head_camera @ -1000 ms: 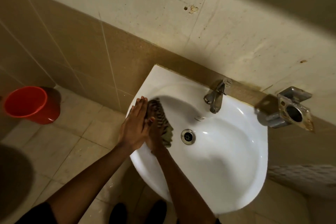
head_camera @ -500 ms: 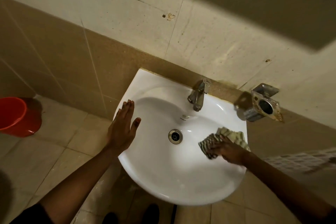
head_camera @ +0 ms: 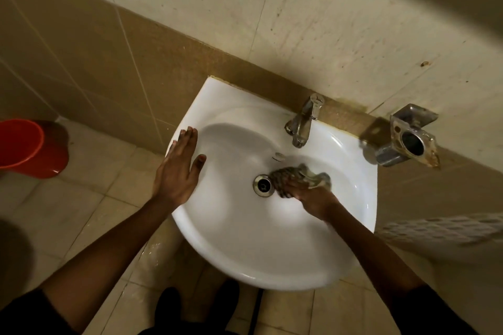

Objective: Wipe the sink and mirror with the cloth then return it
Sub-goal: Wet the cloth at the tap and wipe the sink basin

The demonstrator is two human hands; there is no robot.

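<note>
A white wall-mounted sink fills the middle of the view. My right hand presses a patterned green and dark cloth against the basin floor, just right of the metal drain. The cloth is bunched under my fingers. My left hand lies flat, fingers together, on the sink's left rim and holds nothing. No mirror is in view.
A chrome tap stands at the back of the sink. A rusty metal wall bracket sticks out to the right. A red bucket sits on the tiled floor at the left. My dark shoes are below the sink.
My right hand has slid the cloth from the basin's right side to beside the drain; a second ago it was at the left wall. My left hand stays on the left rim.
</note>
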